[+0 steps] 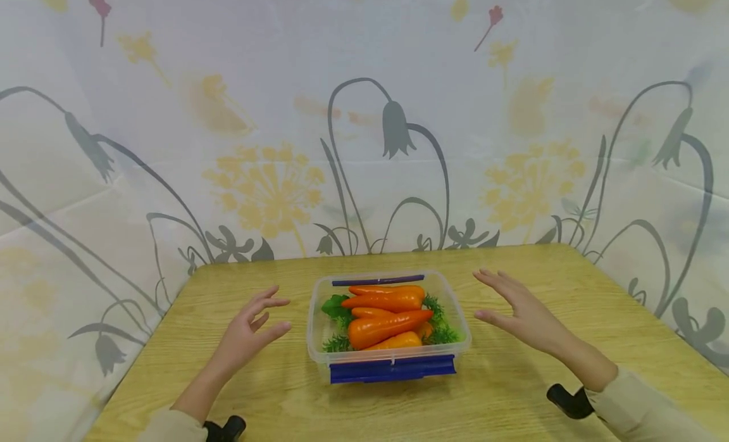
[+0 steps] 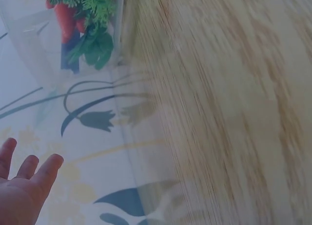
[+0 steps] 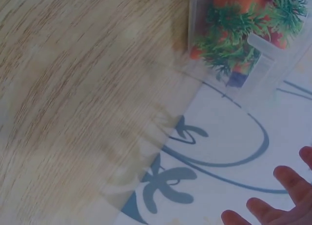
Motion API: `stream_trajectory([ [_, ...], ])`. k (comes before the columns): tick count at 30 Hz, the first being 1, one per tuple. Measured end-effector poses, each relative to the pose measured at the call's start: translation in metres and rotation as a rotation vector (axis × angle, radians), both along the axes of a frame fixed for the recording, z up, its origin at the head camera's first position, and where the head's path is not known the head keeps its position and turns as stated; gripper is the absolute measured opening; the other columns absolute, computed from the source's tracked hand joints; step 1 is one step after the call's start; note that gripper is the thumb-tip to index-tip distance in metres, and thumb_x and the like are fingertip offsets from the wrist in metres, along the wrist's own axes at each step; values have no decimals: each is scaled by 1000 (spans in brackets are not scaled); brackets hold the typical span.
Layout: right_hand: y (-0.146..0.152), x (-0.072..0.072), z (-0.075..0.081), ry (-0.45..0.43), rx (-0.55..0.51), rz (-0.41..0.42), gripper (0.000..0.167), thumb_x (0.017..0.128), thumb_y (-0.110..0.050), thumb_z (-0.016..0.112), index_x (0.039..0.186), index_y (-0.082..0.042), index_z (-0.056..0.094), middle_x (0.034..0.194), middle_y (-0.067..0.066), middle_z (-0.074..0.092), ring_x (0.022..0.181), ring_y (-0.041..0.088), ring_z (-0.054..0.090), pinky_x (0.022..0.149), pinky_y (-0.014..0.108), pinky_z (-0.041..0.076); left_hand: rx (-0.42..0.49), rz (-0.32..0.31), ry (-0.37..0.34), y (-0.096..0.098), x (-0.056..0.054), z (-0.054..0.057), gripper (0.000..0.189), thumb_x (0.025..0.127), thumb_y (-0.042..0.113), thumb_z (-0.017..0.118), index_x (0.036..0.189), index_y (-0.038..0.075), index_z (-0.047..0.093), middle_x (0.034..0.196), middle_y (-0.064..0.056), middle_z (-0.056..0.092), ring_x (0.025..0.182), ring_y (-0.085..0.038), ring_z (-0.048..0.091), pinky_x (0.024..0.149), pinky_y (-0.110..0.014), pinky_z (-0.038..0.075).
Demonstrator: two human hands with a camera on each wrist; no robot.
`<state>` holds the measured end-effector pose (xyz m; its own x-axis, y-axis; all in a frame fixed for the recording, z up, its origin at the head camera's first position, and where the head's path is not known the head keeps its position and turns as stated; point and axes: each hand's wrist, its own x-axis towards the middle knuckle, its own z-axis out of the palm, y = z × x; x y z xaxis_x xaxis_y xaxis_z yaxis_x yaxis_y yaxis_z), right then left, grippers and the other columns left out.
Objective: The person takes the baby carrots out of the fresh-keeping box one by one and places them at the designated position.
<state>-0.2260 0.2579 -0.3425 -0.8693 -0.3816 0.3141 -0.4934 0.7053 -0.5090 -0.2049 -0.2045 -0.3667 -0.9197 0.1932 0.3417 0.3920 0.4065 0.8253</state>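
A clear plastic food container (image 1: 316, 350) with blue clips stands on the wooden table, its top uncovered. Inside lie several orange carrots (image 1: 387, 325) with green leafy tops (image 1: 444, 328) at their ends. To the left of the container, my left hand (image 1: 247, 334) hovers with fingers spread and nothing in it. Opposite, my right hand (image 1: 521, 309) is held in the air with its fingers extended, also holding nothing. Both hands are apart from the container walls. The left wrist view catches the left fingers (image 2: 46, 174); in the right wrist view the right fingers (image 3: 290, 181) show at the corner.
The wooden table (image 1: 273, 397) spreads around the container. A pale curtain (image 1: 364, 49) printed with grey and yellow flowers hangs behind the table and along its sides. A black wrist mount (image 1: 569, 401) is strapped at the right sleeve, another (image 1: 228, 428) at the left.
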Motion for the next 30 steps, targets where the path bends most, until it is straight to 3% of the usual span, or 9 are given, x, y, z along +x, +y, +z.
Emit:
stream_trajectory([
  [16, -16, -11, 2, -3, -14, 102, 62, 89, -32, 63, 141, -9, 39, 146, 18, 31, 134, 44, 19, 99, 68, 21, 29, -156, -54, 28, -14, -8, 22, 84, 18, 70, 102, 5, 66, 144, -13, 37, 135, -34, 25, 105, -47, 29],
  [23, -25, -16, 7, 13, 11, 165, 63, 88, -32, 65, 140, -8, 41, 143, 18, 37, 131, 42, 28, 99, 64, 28, 35, -185, -136, 31, -16, -14, 26, 83, 17, 72, 99, -2, 64, 142, -13, 39, 134, -34, 28, 104, -44, 33],
  [30, -32, -24, 16, 40, 44, 260, 63, 86, -31, 68, 138, -5, 44, 141, 15, 41, 128, 38, 36, 98, 58, 35, 49, -211, -120, 33, -17, -14, 26, 83, 17, 71, 99, -2, 63, 143, -16, 38, 133, -36, 28, 103, -48, 35],
])
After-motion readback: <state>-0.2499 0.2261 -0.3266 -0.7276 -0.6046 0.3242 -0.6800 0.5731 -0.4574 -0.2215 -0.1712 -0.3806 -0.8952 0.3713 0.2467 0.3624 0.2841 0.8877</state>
